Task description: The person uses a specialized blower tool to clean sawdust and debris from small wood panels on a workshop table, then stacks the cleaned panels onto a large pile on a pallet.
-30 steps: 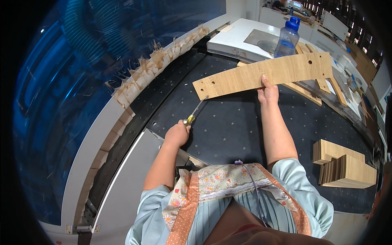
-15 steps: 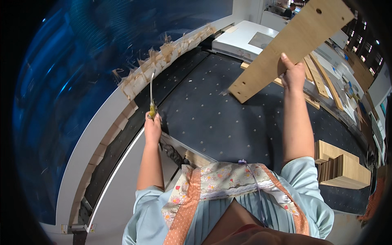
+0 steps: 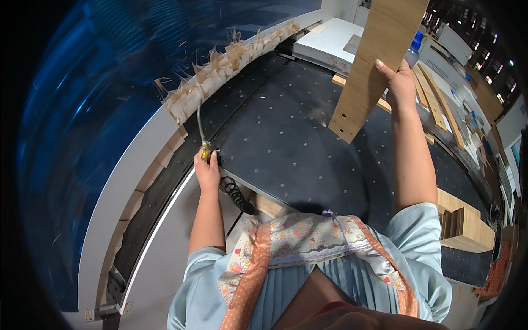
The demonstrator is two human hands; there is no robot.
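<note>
Two small labels (image 3: 90,315) sit low on the pale machine frame (image 3: 117,193), their print too small to read. One wood-grain board (image 3: 378,41) is held up at a steep tilt over the black counter (image 3: 275,137), its lower end showing two larger dark holes. The right hand (image 3: 401,87) grips its right edge, thumb across the face. The left hand (image 3: 207,171) is closed around one yellow-bodied air blow gun (image 3: 205,150), whose thin bent nozzle points away; one black coiled hose (image 3: 236,195) hangs beside that hand. At least three wooden strips (image 3: 431,98) lie beyond the right hand, near one blue-capped bottle (image 3: 414,47) partly hidden by the board. Stacked boards (image 3: 467,223) stand by the right forearm. Light studs dot the counter; tattered brown strips (image 3: 214,69) fringe a blue glossy panel (image 3: 104,99).
</note>
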